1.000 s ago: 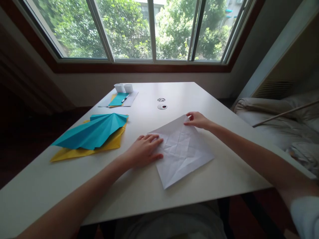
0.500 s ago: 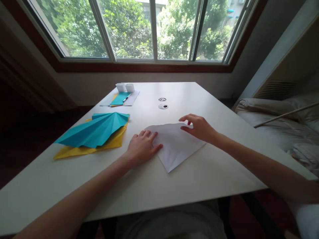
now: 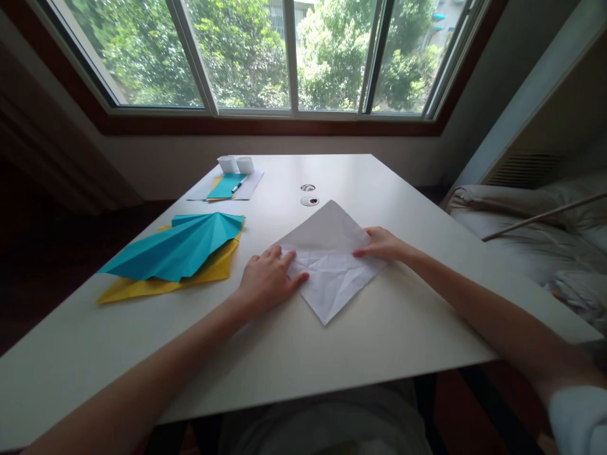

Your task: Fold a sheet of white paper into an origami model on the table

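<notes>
A white sheet of paper (image 3: 332, 237) lies opened out as a diamond in front of me, one corner toward me and one toward the window. Crease lines cross its middle and near half. My left hand (image 3: 270, 275) rests flat on the paper's left corner, fingers apart. At the right corner, my right hand (image 3: 382, 244) pinches the sheet's edge, thumb on top and the other fingers partly hidden behind it.
Left of the paper, a pleated blue paper piece (image 3: 190, 246) lies over folded yellow paper (image 3: 220, 268). Farther back are blue sheets (image 3: 225, 187), a pen (image 3: 239, 184) and small white boxes (image 3: 245, 165). Two round discs (image 3: 310, 201) lie mid-table.
The paper's far half has been unfolded away from me, turning the triangle into a diamond. My right hand has moved down onto the right corner; the left has stayed.
</notes>
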Action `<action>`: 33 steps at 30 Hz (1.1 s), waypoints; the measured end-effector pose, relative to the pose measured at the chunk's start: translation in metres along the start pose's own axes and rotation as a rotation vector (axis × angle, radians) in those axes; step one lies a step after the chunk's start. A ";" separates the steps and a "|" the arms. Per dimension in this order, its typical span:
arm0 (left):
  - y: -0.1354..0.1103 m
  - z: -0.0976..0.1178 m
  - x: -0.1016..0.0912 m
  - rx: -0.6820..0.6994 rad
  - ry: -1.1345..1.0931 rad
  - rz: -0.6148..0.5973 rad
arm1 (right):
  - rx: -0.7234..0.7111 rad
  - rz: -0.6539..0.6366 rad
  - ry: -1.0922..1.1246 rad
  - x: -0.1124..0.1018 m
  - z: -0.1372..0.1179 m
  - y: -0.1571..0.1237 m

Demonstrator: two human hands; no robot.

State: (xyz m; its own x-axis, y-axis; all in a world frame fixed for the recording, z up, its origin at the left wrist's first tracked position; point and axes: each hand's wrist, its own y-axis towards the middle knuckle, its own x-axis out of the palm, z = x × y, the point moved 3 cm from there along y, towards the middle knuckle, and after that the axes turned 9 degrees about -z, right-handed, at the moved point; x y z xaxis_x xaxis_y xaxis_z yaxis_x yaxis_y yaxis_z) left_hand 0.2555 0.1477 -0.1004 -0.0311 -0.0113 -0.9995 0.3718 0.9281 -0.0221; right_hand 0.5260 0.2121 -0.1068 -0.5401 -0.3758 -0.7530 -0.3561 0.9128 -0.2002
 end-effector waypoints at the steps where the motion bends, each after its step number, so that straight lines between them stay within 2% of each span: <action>1: 0.000 0.000 -0.001 -0.011 0.002 0.001 | 0.011 0.000 -0.031 0.000 0.000 -0.001; 4: 0.004 -0.004 -0.003 -0.048 0.014 0.004 | -0.023 0.042 -0.106 0.000 0.001 -0.003; 7: 0.012 -0.016 -0.001 -0.079 -0.017 0.024 | -0.182 0.076 -0.140 0.002 0.001 -0.005; 9: 0.019 -0.029 0.001 -0.085 -0.114 0.074 | -0.262 0.105 -0.157 0.003 0.001 -0.006; 13: 0.032 -0.056 0.008 -0.049 -0.400 0.183 | -0.332 0.139 -0.198 0.005 0.004 -0.005; 15: 0.037 -0.064 0.012 -0.014 -0.469 0.165 | -0.388 0.155 -0.280 0.003 0.004 -0.005; 19: 0.041 -0.067 0.013 0.029 -0.461 0.152 | -0.502 0.180 -0.582 -0.004 0.002 -0.007; 24: 0.041 -0.064 0.013 0.178 -0.467 0.151 | -0.521 0.256 -0.795 -0.013 -0.002 -0.016; 29: 0.042 -0.064 0.016 0.335 -0.460 0.153 | -0.434 0.282 -0.874 -0.009 -0.005 -0.018; 33: 0.041 -0.064 0.017 0.327 -0.476 0.173 | -0.421 0.438 -0.886 -0.002 -0.025 -0.029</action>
State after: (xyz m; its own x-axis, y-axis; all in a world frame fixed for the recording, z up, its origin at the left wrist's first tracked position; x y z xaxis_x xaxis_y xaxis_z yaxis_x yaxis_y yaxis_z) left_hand 0.2112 0.2093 -0.1165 0.4461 -0.1057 -0.8887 0.6029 0.7693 0.2112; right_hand 0.5181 0.1820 -0.0834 0.0008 0.3747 -0.9271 -0.5912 0.7480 0.3018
